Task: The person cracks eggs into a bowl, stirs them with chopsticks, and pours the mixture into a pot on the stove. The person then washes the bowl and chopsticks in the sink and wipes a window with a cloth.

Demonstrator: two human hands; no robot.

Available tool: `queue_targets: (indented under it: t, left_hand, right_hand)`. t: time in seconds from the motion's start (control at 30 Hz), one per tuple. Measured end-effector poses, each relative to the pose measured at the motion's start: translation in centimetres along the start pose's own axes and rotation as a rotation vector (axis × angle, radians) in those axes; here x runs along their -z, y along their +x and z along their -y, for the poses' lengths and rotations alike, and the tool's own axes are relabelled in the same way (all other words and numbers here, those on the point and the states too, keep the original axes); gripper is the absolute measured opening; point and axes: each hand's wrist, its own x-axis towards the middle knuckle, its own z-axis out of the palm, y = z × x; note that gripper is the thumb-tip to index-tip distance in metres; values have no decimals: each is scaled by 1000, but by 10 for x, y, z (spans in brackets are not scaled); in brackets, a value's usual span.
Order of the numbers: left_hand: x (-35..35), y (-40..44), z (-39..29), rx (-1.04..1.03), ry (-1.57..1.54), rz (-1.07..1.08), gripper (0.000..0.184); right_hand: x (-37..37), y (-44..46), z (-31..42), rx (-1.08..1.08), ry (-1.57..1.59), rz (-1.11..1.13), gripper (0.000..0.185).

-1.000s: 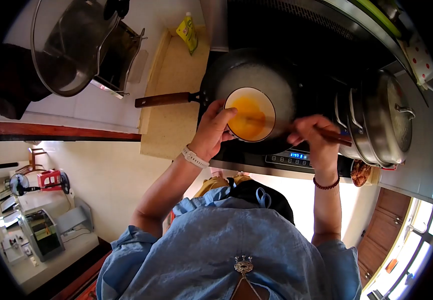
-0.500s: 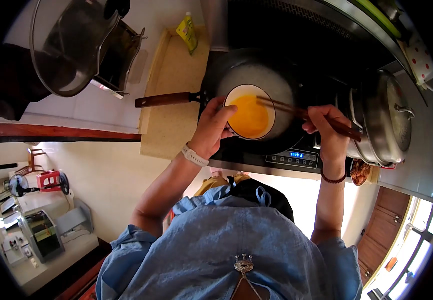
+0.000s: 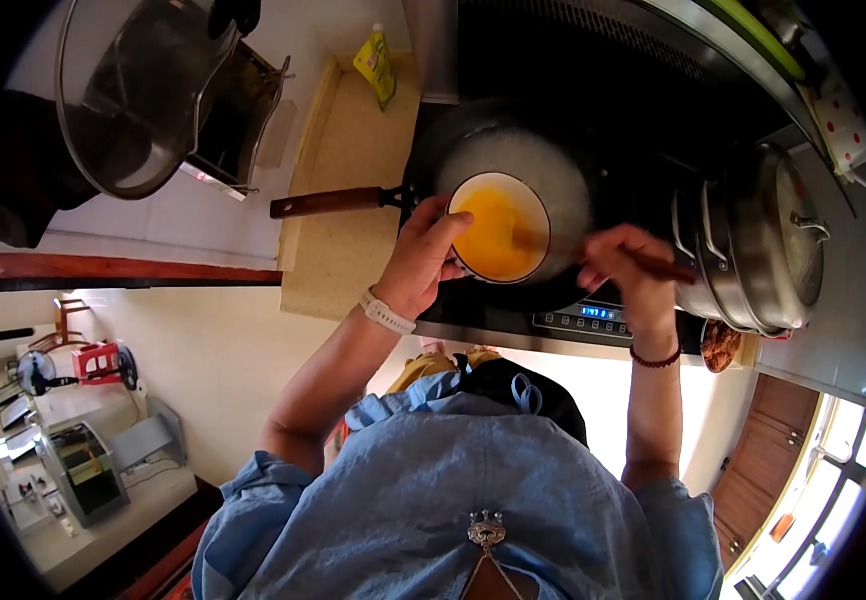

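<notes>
My left hand grips a white bowl with a dark rim, thumb over the edge. Yellow beaten egg lies in the bowl. My right hand is closed round brown chopsticks, blurred by motion, whose tips reach into the egg. Below the bowl is a dark pan on the black stove, with a whitish liquid in it. The pan's wooden handle points left.
Steel stacked pots stand right of the pan, near a bowl of reddish-brown food. A yellow-green pouch sits on the beige ledge. A glass lid is at upper left. The stove's control panel is lit.
Since half a second ago, my right hand has shifted left with the chopsticks, which are now blurred, their tips lower in the bowl. My left hand and the bowl have hardly moved.
</notes>
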Motion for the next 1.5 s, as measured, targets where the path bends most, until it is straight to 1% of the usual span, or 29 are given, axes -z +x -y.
queue_targets:
  t: [0.03, 0.1, 0.17, 0.2, 0.23, 0.3, 0.33, 0.37, 0.43, 0.5, 0.53, 0.57, 0.63, 0.67, 0.7, 0.77, 0.83, 0.87, 0.9, 0.97, 1.03, 1.13, 1.2, 1.23, 1.3, 1.37, 1.43, 1.47, 1.5]
  left_hand:
    - [-1, 1, 0, 0, -8, -6, 34]
    - [-2, 0, -1, 2, -22, -8, 34]
    - [-1, -3, -1, 12, -30, -10, 34]
    - [-1, -1, -2, 10, -26, -14, 35]
    - [-2, 0, -3, 6, -23, -17, 36]
    - [-4, -3, -6, 6, -11, -19, 38]
    - [-4, -5, -7, 11, 5, -25, 39]
    - [-3, -5, -6, 14, 7, -24, 39]
    - [-1, 0, -4, -5, 19, -43, 42]
    - [0, 2, -2, -5, 8, -35, 43]
    - [1, 2, -2, -2, -1, -31, 44]
    - [1, 1, -3, 0, 0, -30, 44]
    - [0, -1, -6, -1, 23, -39, 45]
    - [1, 1, -5, -2, 24, -36, 45]
    - [2, 3, -3, -3, 31, -39, 45]
    - [3, 5, -2, -6, 38, -42, 45]
    - [3, 3, -2, -6, 12, -39, 44]
    - [3, 2, -2, -5, 13, -38, 44]
    - [2, 3, -3, -8, 10, -43, 44]
    - [2, 5, -3, -10, 6, -48, 44]
    - [6, 7, -1, -23, 25, -42, 44]
    - [5, 3, -6, -29, -56, -67, 43]
    - [10, 4, -7, -42, -82, -52, 42]
    - [13, 4, -8, -56, -109, -38, 42]
    - [17, 3, -10, -76, -114, -59, 41]
    - [21, 2, -13, -97, -119, -79, 41]
    - [23, -1, -19, -131, -135, -93, 40]
    - [23, -3, -21, -129, -134, -93, 40]
    - [23, -4, -23, -141, -132, -118, 40]
  right_hand:
    - [-3, -4, 3, -50, -32, 129, 10]
    - [-8, -7, 3, 45, 85, -52, 11]
    - [-3, 3, 4, 104, -88, -224, 11]
    - [0, 1, 4, -8, -88, -87, 11]
    - [-1, -2, 5, -5, -91, -89, 11]
    - [-9, -8, 12, 11, -21, 49, 11]
    - [-9, -7, 14, -1, 72, -110, 11]
    - [-6, -1, 11, 79, 16, -209, 11]
    - [-1, -2, 9, -24, -93, -24, 12]
    - [-16, -11, 10, -2, -12, 88, 12]
    - [-17, -11, 10, 15, -13, 11, 11]
    - [-14, -7, 9, 14, -12, 9, 11]
    - [-5, 3, 5, -15, -56, -210, 10]
    - [-2, 1, 4, -69, -42, -24, 9]
    - [-6, -2, 9, -117, -67, 98, 8]
    - [-11, -5, 6, 14, 54, -7, 8]
    - [-9, 5, 6, 59, 21, -266, 7]
    - [1, 5, -6, 35, -29, -152, 9]
    - [-2, 3, -5, 37, -30, -152, 9]
    - [-14, -4, 0, -18, -1, 34, 11]
    - [-16, 1, 3, 74, 78, -227, 13]
    - [-3, 1, -1, -1, 0, -165, 14]
    - [-1, -2, -6, 43, 178, -238, 16]
    - [1, -2, -6, 42, 178, -239, 16]
    - [8, 1, -6, 114, 342, -403, 17]
    - [18, -1, -15, 135, 270, -443, 14]
    - [25, -1, -26, -22, -44, -251, 12]
    - [23, 0, -31, -233, -178, -144, 11]
    - [13, 2, -32, -235, -177, -146, 11]
